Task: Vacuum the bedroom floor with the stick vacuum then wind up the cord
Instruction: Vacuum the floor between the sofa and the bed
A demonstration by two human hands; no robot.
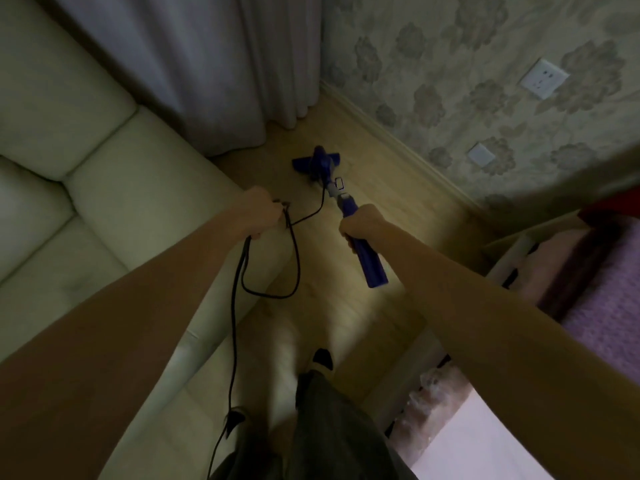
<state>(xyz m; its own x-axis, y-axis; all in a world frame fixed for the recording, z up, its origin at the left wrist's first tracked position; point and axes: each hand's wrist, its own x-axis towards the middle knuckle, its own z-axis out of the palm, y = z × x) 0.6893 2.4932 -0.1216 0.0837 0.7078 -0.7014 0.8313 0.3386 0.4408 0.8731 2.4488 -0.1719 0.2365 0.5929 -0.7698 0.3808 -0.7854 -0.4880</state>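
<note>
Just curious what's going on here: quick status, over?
Right hand grips vacuum handle. Left hand holds looped cord. Vacuum head on floor near curtain; sofa close alongside.

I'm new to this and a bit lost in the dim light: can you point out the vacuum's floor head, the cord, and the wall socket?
floor head (317, 164): head view, on its blue top.
cord (235, 306): head view, on the black length hanging from the left hand.
wall socket (543, 79): head view, on the middle of its white plate.

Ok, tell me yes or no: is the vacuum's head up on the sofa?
No, the vacuum's head sits on the wooden floor near the curtain, beside the sofa, not on it.
</note>
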